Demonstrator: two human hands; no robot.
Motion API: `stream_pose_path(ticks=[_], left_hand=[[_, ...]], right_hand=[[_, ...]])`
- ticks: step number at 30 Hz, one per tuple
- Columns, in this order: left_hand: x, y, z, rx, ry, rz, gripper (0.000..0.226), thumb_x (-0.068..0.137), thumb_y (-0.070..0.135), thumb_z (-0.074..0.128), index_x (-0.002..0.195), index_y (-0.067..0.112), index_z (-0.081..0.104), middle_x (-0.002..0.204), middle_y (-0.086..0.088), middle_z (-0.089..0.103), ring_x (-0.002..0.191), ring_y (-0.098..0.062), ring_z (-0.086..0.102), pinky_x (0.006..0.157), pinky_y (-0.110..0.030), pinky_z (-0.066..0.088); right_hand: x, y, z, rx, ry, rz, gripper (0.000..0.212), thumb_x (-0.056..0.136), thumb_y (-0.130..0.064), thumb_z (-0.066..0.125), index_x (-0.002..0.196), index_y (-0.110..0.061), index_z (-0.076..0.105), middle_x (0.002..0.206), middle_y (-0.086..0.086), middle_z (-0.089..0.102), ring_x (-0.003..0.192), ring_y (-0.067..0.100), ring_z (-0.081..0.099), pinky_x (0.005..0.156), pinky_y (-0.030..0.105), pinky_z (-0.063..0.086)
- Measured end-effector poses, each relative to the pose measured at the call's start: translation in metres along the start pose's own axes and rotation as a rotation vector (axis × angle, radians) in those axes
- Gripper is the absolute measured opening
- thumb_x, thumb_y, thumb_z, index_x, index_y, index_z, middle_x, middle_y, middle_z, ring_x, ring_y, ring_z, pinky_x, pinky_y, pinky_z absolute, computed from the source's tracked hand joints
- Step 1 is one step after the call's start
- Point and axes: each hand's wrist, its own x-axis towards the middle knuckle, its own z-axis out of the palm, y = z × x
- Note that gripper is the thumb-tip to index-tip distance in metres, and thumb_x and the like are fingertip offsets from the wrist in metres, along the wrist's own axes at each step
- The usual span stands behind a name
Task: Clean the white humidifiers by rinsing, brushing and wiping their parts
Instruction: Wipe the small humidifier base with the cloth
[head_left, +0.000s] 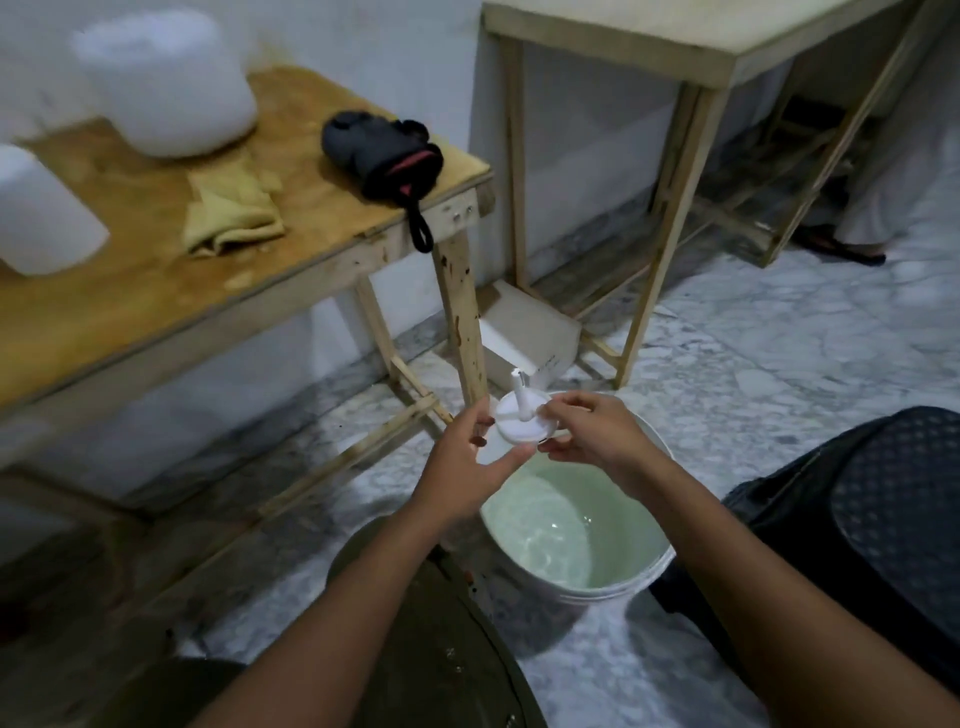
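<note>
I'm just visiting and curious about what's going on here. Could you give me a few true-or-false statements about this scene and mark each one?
1. The left hand and right hand both hold a small white disc with a stem. True.
2. The white bucket is empty. False: it holds water.
3. A yellowish cloth lies on the wooden table. True.
4. The black pouch lies on the floor. False: it sits at the table's corner, with its strap hanging over the edge.
</note>
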Motion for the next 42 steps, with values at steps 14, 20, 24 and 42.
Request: stream_pose_path(ticks=[14, 20, 24, 42], left_hand=[[-0.075, 0.097, -0.157, -0.096, 0.281, 0.221, 0.058, 0.067, 0.048, 0.086, 0.116, 0.033, 0.059, 0.109, 0.012, 0.070, 0.093, -0.004, 0.067, 0.078, -0.032, 0.059], [-0.098, 0.116, -0.226, -0.055, 0.408, 0.255, 0.045, 0.071, 0.039, 0.086, 0.108, 0.036, 0.061, 0.107, 0.011, 0.070, 0.094, -0.003, 0.067, 0.079, -0.025, 0.056], [-0.103, 0.114, -0.267, 0.009, 0.515, 0.239, 0.047, 0.069, 0.036, 0.087, 0.107, 0.033, 0.060, 0.106, 0.015, 0.068, 0.097, -0.002, 0.064, 0.076, -0.016, 0.052], [-0.093, 0.054, -0.335, 0.374, 0.643, -0.122, 0.067, 0.071, 0.068, 0.068, 0.129, 0.038, 0.051, 0.140, 0.010, 0.048, 0.138, -0.020, 0.034, 0.114, -0.054, 0.020]], right_hand=[[-0.104, -0.136, 0.101, -0.057, -0.329, -0.223, 0.023, 0.092, -0.018, 0.065, 0.105, -0.001, 0.070, 0.088, 0.020, 0.067, 0.076, 0.025, 0.066, 0.083, 0.041, 0.058], [-0.131, -0.182, 0.163, -0.067, -0.414, -0.286, 0.023, 0.093, -0.017, 0.062, 0.105, 0.002, 0.070, 0.076, 0.015, 0.065, 0.068, 0.021, 0.064, 0.078, 0.038, 0.059], [-0.130, -0.200, 0.203, -0.130, -0.408, -0.350, 0.025, 0.095, -0.027, 0.061, 0.104, -0.007, 0.072, 0.088, 0.006, 0.070, 0.072, 0.019, 0.065, 0.074, 0.034, 0.057], [-0.040, -0.213, 0.268, -1.311, 0.220, -0.856, 0.038, 0.096, -0.028, 0.043, 0.130, -0.016, 0.055, 0.129, 0.012, 0.054, 0.120, 0.033, 0.047, 0.094, 0.044, 0.040]])
